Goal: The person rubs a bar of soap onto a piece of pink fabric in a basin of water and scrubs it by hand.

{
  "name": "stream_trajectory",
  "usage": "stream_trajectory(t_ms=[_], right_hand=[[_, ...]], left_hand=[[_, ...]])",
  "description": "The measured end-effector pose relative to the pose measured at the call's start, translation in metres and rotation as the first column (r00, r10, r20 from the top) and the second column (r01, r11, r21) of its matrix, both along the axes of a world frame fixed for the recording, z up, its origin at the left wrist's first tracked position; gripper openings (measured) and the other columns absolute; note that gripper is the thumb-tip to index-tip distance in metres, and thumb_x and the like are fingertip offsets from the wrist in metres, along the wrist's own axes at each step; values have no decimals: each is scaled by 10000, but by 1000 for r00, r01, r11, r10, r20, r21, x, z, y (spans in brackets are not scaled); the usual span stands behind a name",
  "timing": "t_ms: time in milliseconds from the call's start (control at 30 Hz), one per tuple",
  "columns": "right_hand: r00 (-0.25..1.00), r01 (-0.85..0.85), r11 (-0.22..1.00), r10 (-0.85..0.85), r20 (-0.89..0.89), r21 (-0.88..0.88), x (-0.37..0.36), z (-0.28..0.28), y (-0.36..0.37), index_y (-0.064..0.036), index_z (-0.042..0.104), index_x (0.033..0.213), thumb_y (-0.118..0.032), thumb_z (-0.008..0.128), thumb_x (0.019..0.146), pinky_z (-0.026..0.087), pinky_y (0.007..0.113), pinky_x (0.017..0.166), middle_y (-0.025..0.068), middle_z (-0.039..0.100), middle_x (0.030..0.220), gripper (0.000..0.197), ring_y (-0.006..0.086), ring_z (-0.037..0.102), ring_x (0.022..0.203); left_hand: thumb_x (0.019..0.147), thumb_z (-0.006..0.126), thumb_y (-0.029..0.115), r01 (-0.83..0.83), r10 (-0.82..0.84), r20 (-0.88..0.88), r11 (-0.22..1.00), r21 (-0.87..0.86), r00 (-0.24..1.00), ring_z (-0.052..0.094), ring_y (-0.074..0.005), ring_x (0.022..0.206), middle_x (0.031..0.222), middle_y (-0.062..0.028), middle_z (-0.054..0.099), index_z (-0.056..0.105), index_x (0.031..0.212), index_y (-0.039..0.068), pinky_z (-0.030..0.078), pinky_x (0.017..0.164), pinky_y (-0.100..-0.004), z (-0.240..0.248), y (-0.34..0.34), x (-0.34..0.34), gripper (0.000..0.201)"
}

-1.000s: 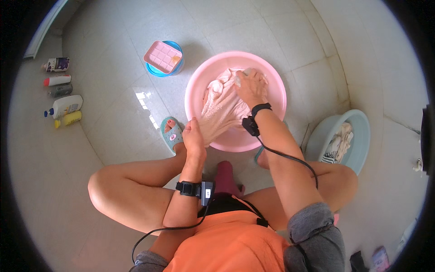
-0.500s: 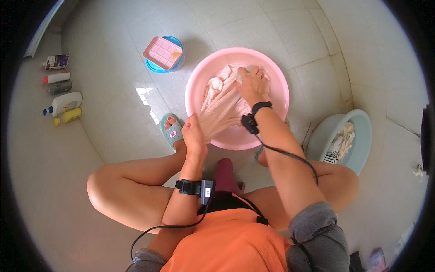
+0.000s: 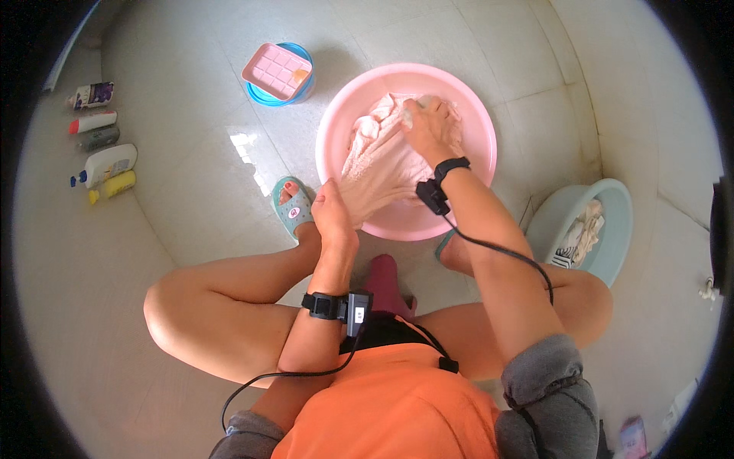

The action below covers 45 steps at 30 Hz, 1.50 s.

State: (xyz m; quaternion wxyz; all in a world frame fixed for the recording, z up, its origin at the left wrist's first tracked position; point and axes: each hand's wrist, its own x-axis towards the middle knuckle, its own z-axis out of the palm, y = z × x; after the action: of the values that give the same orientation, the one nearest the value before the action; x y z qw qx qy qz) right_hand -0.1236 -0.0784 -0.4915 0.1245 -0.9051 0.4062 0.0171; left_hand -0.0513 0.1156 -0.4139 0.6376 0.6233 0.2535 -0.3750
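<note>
A pale pink towel (image 3: 382,157) lies wet and bunched in a round pink basin (image 3: 330,153) on the floor in front of me. Its near left end is pulled up over the rim, and my left hand (image 3: 332,208) is closed on that end, just outside the basin. Inside, toward the far right, my right hand (image 3: 430,130) presses down on the towel with its fingers curled. Something whitish shows at those fingertips; whether it is soap or foam I cannot make out. Between both hands the cloth is stretched on a slant.
Beyond the basin to the left, a pink tray (image 3: 279,71) rests on a blue-rimmed bucket (image 3: 267,98). A blue-green tub (image 3: 615,229) holding clothes (image 3: 585,229) leans by the right wall. Several bottles (image 3: 111,164) stand far left. Cables run from my wrist straps.
The whole view has shifted slightly, so the basin sits a little higher in it. Both hands keep their grip, and the right has barely moved over the towel.
</note>
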Motion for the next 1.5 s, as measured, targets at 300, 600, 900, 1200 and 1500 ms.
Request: stream_trajectory(t_ms=[300, 600, 900, 1200, 1500], right_hand=[[965, -263, 954, 261, 33, 141, -1, -10, 41, -216, 593, 1184, -248, 670, 811, 404, 508, 910, 198, 469, 1171, 382, 393, 476, 1069], [997, -22, 1000, 23, 71, -14, -38, -1, 12, -146, 557, 1201, -255, 729, 753, 362, 529, 956, 222, 465, 1193, 492, 418, 442, 1122], [625, 441, 608, -736, 261, 660, -107, 36, -8, -33, 546, 1161, -271, 754, 738, 521, 372, 769, 186, 644, 1043, 528, 278, 647, 876], [442, 314, 512, -824, 355, 799, -113, 86, 25, -35, 543, 1137, -223, 740, 769, 489, 317, 752, 113, 607, 1002, 458, 184, 586, 861], [359, 242, 497, -844, 399, 833, -126, 94, 19, -32, 500, 1174, -209, 726, 798, 482, 303, 764, 92, 582, 1026, 473, 169, 569, 885]], left_hand=[[952, 529, 284, 2, -4, 17, 998, 69, 1000, 577, -118, 770, 878, -46, 621, 598, 979, 1, 465, 687, -258, -9, 7, 2, 293], [869, 641, 169, 255, -254, 204, 967, 23, 945, 477, -67, 609, 719, 28, 547, 582, 887, 53, 399, 560, -260, -18, 6, 7, 131], [763, 563, 20, 331, -714, 621, 700, 633, 323, 372, -456, 1247, 1321, -325, 382, 437, 1246, -91, 280, 1088, -453, -16, -57, -33, 511], [795, 630, 247, 420, -977, -17, -107, 901, -213, 571, -368, 1117, 1120, -205, 644, 550, 1214, -11, 321, 1058, -444, -104, -80, 12, 498], [792, 628, 145, 656, -743, 668, 485, 579, -40, 630, -364, 927, 969, -212, 662, 611, 1059, 29, 465, 813, -493, 28, -127, 8, 292]])
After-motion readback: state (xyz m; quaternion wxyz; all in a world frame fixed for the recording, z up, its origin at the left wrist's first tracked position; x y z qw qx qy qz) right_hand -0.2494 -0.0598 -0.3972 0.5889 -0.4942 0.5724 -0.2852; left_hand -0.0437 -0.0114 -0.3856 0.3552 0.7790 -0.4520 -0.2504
